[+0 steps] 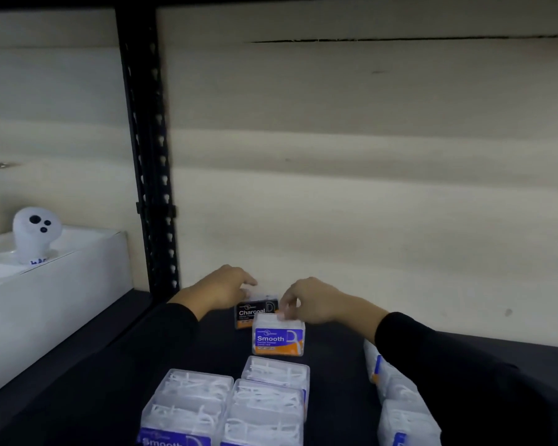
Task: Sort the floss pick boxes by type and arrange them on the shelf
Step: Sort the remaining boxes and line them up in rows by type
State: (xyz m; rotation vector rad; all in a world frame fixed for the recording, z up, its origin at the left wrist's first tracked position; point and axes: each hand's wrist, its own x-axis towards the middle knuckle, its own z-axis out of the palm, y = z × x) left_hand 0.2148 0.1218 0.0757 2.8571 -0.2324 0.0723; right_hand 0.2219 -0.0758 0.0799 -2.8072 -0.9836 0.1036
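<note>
Smooth box [278, 337] stands upright on the dark shelf [116, 375], your right hand [306, 304] pinching its clear lid with curled fingertips. Just behind it sits the black Charcoal box [255, 312], your left hand [227, 286] closed over its top edge. More clear Smooth boxes [232, 403] lie grouped nearer you

Black Charcoal floss pick box [255, 312] half covered: top and left side under the left hand [223, 289], lower right corner behind the clear Smooth floss pick box with the purple-and-orange label [278, 337]. Small print on both labels too blurred to read. Right hand's fingers [285, 309] blurred at the tips, contact with the lid unclear. Nearest clear boxes [178, 441] cut by the bottom edge. Right-side row of clear boxes [400, 410] partly behind the black sleeve [464, 375].
</note>
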